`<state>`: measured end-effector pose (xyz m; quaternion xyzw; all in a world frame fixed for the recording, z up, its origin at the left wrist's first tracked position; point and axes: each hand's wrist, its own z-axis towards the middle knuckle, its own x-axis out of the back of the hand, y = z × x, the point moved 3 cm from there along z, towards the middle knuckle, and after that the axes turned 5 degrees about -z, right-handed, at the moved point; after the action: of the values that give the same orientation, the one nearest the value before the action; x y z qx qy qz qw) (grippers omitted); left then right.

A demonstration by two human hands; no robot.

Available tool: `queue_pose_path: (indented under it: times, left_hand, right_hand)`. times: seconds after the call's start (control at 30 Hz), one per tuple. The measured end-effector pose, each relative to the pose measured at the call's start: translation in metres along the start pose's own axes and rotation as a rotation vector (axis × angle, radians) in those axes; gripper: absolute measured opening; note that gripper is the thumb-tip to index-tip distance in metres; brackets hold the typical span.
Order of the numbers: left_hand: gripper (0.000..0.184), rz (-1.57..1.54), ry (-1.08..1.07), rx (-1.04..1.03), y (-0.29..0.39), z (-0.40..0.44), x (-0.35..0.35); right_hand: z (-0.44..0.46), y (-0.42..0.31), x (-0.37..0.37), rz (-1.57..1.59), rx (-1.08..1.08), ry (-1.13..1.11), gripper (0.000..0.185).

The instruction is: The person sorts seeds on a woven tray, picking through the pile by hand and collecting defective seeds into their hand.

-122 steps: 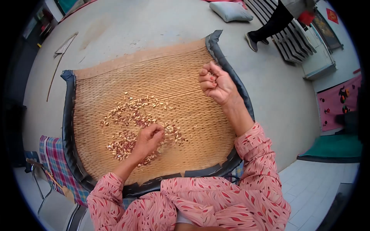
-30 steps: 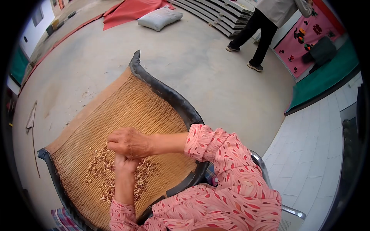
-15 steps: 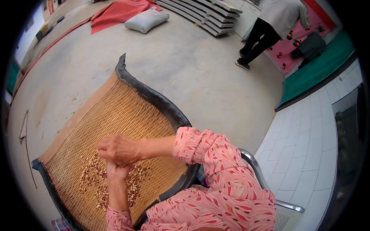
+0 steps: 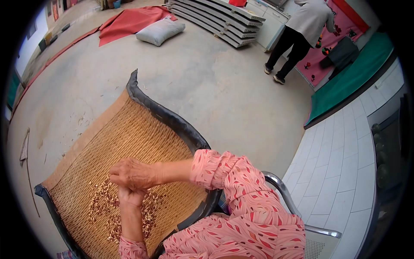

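Note:
My right hand [image 4: 133, 173] lies over the top of my left hand [image 4: 131, 196], and the two touch above a woven winnowing basket [image 4: 142, 134]. The fingers of both hands are curled closed. Whatever lies between them is hidden. Below and around the hands, reddish-brown and pale pieces that look like peanut kernels [image 4: 101, 203] are scattered on the weave. The basket has black wrapped side rims [image 4: 172, 118] and a flat tan front edge [image 4: 92, 123]. It rests across my lap, against my pink patterned sleeves.
A metal chair arm [image 4: 282, 190] is at my right, beside a white tiled ledge [image 4: 336, 172]. Ahead on the concrete floor lie a stuffed sack [image 4: 160, 32], a red sheet [image 4: 125, 23] and stacked grey slabs [image 4: 215, 19]. A person [image 4: 308, 28] stands at the back right.
My hands stay together over the kernels, with a slight shift of the fingers. The view has tilted a little. At the back, the other person's feet and arm have moved.

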<state>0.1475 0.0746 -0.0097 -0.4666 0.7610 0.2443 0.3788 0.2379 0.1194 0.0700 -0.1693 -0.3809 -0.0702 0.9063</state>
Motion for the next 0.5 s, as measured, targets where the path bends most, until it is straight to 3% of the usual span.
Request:
queue_pose_path:
  times: [0.1,0.3,0.4,0.5]
  left_hand:
    - [0.022,0.010,0.270,-0.152,-0.019,-0.016,-0.037]
    - [0.030,-0.041,0.313,-0.125,-0.023,-0.021,-0.043]
    - [0.031,-0.068,0.275,-0.080,-0.017,-0.013,-0.030]
    - [0.014,0.004,-0.006,0.064,0.001,0.003,0.009]
  right_hand:
    - [0.001,0.000,0.000,0.011,0.013,0.016,0.019]
    - [0.001,0.000,0.002,0.010,0.025,-0.018,0.024]
    - [0.001,0.001,0.003,-0.006,0.040,-0.015,0.025]
    - [0.001,0.001,0.004,-0.015,0.046,0.001,0.022]
